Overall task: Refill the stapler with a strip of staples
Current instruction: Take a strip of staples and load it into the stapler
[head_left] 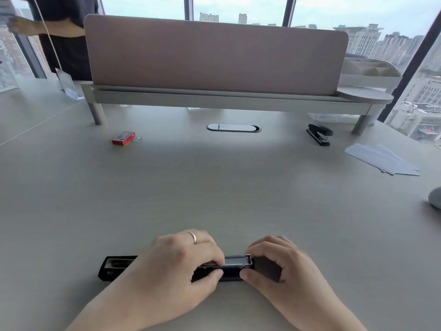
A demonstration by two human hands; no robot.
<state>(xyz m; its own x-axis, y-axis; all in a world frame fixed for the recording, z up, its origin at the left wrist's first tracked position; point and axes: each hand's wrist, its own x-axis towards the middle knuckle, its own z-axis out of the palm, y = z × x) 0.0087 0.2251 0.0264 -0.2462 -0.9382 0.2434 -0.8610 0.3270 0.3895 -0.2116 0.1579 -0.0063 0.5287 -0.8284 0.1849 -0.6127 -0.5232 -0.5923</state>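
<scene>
My left hand (181, 261) pinches the staple strip (235, 261) in the open stapler (167, 268), bottom centre of frame, flat on the worktop (214, 187). My right hand (274, 266) grips the stapler's right end. Red staple box (123, 138) upper left, second stapler (319, 134) upper right, papers (381, 158) right.

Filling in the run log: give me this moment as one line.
stage: loading staples | stapler: opened flat | left hand: on magazine | right hand: holding front end | staple box: far left
</scene>
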